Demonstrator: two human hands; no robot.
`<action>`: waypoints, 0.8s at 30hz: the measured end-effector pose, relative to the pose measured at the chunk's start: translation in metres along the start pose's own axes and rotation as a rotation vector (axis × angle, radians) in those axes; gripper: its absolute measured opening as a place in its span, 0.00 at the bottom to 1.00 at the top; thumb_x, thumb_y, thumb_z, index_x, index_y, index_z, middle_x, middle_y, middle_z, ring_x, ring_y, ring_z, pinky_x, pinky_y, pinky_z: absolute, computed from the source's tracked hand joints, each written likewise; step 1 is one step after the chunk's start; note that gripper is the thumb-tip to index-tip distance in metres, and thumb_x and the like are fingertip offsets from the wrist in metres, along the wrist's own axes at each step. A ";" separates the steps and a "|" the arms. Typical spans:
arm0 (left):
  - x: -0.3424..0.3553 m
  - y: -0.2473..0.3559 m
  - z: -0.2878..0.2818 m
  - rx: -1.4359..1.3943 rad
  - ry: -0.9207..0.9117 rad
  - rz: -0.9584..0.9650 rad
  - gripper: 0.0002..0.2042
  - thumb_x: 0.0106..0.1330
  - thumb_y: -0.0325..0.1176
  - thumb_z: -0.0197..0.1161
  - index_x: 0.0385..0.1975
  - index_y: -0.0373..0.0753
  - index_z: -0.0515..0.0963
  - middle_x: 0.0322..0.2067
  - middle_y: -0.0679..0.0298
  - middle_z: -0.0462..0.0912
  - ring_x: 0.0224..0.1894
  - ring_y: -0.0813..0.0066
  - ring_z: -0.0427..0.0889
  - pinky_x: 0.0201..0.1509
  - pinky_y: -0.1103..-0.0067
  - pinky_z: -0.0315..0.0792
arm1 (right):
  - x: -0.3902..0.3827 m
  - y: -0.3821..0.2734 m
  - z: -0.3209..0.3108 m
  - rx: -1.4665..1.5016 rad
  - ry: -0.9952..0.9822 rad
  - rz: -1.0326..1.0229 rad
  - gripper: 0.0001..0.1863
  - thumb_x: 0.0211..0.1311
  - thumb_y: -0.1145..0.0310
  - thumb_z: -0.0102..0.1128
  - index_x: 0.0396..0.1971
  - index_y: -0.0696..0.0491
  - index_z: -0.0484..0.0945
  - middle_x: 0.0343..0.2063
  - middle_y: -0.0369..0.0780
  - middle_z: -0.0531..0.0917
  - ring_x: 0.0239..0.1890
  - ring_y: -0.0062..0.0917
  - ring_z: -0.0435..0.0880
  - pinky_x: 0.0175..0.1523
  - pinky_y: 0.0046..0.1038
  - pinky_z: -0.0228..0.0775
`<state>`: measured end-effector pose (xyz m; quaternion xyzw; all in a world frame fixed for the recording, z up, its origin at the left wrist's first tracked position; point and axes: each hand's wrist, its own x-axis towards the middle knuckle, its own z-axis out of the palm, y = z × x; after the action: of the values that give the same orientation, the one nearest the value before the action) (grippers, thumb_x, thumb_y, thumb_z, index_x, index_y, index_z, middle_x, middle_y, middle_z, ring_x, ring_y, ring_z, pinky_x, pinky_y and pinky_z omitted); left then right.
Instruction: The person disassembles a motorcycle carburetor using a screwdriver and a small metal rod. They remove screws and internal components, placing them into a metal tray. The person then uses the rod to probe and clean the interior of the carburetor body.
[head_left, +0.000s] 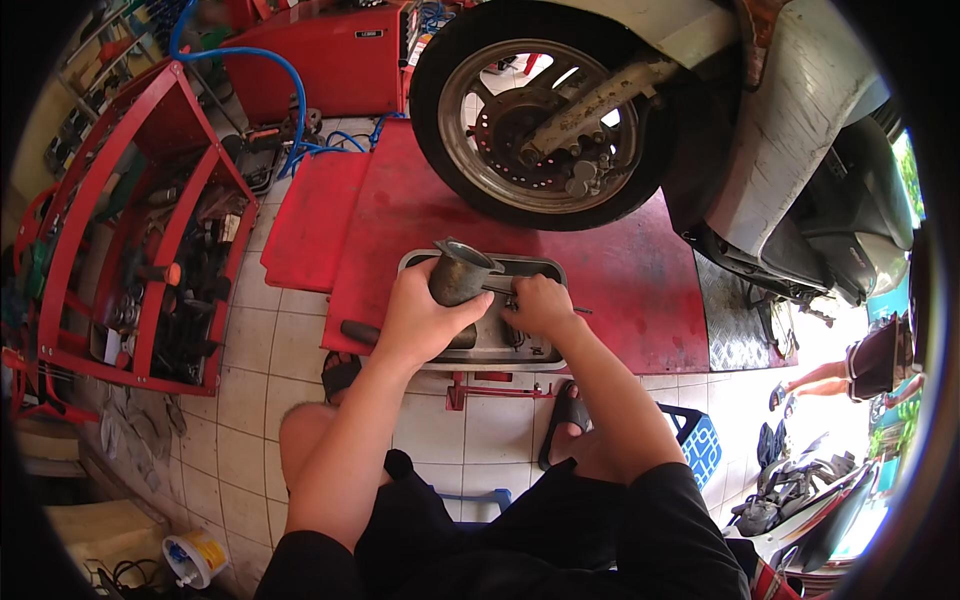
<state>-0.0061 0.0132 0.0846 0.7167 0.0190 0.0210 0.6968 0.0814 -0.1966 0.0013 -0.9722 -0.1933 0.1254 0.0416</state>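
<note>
Black shorts (400, 530) and a dark sleeve (670, 510) sit nearest, well below the grip. Beyond them, just below the grip, a sandal (570, 418) shows on the tiles, with a blue stool (702, 448) off to its right.

At the grip itself, the left hand (425, 315) is wrapped around a grey metal cylinder (458, 278), thumb across its near side, the flared open end tipped upward. The right hand (540, 305) is curled in close beside it, knuckles up; a thin metal strip shows between its fingers and the cylinder, but I cannot tell whether it is pinched.

Under both hands lies a metal tray (545, 364) with small loose pieces, and a dark handle (360, 332) juts out left of the left wrist. As far as I can judge, handling is partway along: the cylinder is lifted clear of the tray, while the small pieces lie loose below and nothing looks fitted together.

Past the grip spreads a red platform (640, 290); a motorbike wheel (495, 125) stands above it. Farther left are a red cart (190, 205), a blue hose (285, 70) and a red cabinet (310, 65).
</note>
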 end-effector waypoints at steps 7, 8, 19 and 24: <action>0.001 0.002 0.002 0.000 0.001 -0.018 0.16 0.52 0.32 0.76 0.36 0.31 0.81 0.30 0.64 0.84 0.33 0.77 0.80 0.41 0.77 0.75 | -0.008 0.018 -0.001 0.069 -0.036 -0.154 0.26 0.51 0.50 0.70 0.45 0.52 0.83 0.36 0.49 0.86 0.44 0.45 0.85 0.50 0.45 0.77; 0.001 0.003 0.003 0.001 -0.001 -0.025 0.16 0.52 0.32 0.76 0.36 0.31 0.81 0.30 0.64 0.84 0.33 0.77 0.80 0.41 0.77 0.75 | -0.009 0.018 -0.001 0.075 -0.037 -0.147 0.26 0.51 0.50 0.70 0.45 0.52 0.83 0.37 0.49 0.86 0.44 0.45 0.85 0.50 0.45 0.77; 0.003 0.002 0.008 0.028 -0.025 -0.014 0.15 0.52 0.32 0.76 0.35 0.31 0.81 0.29 0.64 0.84 0.32 0.78 0.80 0.40 0.77 0.75 | -0.011 0.019 0.000 0.103 -0.076 -0.064 0.26 0.52 0.50 0.71 0.47 0.50 0.84 0.40 0.48 0.86 0.46 0.45 0.84 0.52 0.44 0.77; 0.001 0.004 0.007 0.033 -0.032 -0.033 0.15 0.52 0.32 0.76 0.35 0.31 0.81 0.29 0.64 0.84 0.33 0.77 0.81 0.41 0.77 0.75 | -0.012 0.018 -0.003 0.074 -0.130 -0.036 0.27 0.50 0.50 0.74 0.49 0.49 0.84 0.43 0.48 0.86 0.49 0.43 0.84 0.54 0.42 0.76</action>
<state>-0.0048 0.0057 0.0885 0.7279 0.0199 -0.0023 0.6854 0.0781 -0.2180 0.0047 -0.9561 -0.2083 0.1947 0.0672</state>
